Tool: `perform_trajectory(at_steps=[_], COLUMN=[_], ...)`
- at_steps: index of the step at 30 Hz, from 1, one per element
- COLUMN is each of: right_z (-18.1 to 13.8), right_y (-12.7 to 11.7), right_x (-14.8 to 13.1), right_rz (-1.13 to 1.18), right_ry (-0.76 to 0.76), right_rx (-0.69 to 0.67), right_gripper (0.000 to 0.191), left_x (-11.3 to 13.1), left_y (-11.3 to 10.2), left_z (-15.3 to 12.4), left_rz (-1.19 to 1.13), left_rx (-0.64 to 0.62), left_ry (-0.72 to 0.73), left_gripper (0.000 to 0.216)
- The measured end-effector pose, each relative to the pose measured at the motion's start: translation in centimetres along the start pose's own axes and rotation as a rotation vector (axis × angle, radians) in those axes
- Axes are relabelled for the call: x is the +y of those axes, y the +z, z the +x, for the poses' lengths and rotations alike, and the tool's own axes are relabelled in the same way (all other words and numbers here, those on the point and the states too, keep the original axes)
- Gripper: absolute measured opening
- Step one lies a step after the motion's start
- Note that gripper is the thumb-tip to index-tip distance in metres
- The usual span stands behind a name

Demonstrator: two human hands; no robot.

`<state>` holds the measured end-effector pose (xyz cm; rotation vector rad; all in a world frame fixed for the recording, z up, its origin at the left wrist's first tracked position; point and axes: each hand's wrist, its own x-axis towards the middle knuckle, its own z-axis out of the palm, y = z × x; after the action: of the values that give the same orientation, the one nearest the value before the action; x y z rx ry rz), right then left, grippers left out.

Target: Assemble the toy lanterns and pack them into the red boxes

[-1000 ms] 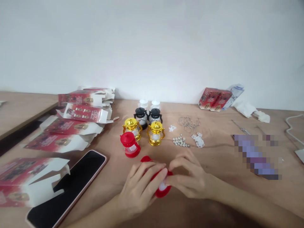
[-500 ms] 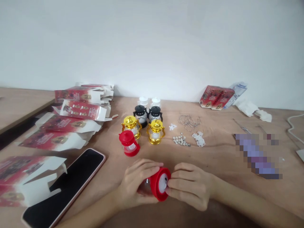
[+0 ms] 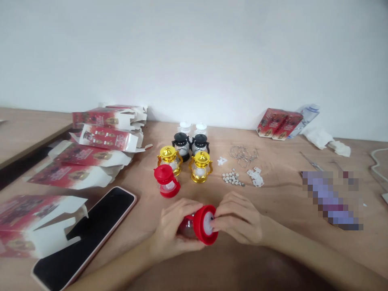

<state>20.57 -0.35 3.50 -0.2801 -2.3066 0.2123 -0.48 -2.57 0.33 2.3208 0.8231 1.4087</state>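
Note:
My left hand (image 3: 171, 230) is wrapped around a small red toy lantern (image 3: 198, 227), tipped on its side with its base toward the right. Set in that base is a white round disc (image 3: 207, 223) with a small dark spot. The bent fingers of my right hand (image 3: 241, 220) press together at this disc; whatever they may pinch is hidden. Just beyond my hands stands a second red lantern (image 3: 166, 181). Behind it are two gold lanterns (image 3: 200, 167), two black lanterns (image 3: 182, 146) and two white lanterns (image 3: 200, 129).
Button cells (image 3: 233, 178), white plastic pieces (image 3: 255, 177) and wire handles (image 3: 242, 155) lie to the right. Open red cartons (image 3: 87, 169) and a phone (image 3: 87, 238) are at left. Two closed red boxes (image 3: 279, 123) stand at the wall. Tweezers (image 3: 312, 161) lie far right.
Both hands and the red lantern have shifted slightly upward in view. The right hand's fingers remain at the base disc. The whole view has moved a little.

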Motion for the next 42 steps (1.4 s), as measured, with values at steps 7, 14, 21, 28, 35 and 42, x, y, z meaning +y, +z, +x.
perform_trajectory(at_steps=[7,14,21,28,35,42], right_z=[0.2,-0.6,-1.6,0.4,1.6,1.9], right_y=[-0.1,-0.9,-0.2,-0.6,-0.8,-0.8], right_x=[0.3,7.1,12.7,5.9,-0.4,-0.4], right_rz=[-0.050,-0.170,-0.087,-0.009,0.144,0.113], right_ry=[0.048,0.674,1.004,0.745,0.412,0.388], right_rx=[0.013,0.095,0.013,0.222,0.000,-0.041], right_gripper=[0.018,0.011,0.014,0.011,0.014,0.013], left_x=[0.2,0.2,0.4,0.2,0.1,0.1], left_y=[0.2,0.2,0.0,0.1,0.2,0.2], left_z=[-0.1,-0.5,-0.2,-0.2,-0.2,-0.2], left_rz=[0.032,0.111,0.080,0.041,0.006,0.011], left_rx=[-0.002,-0.001,-0.014,-0.010,-0.031,-0.023], left_ry=[-0.052,-0.143,-0.156,-0.160,-0.161,-0.141], left_gripper=[0.057,0.053,0.051,0.053,0.056,0.056])
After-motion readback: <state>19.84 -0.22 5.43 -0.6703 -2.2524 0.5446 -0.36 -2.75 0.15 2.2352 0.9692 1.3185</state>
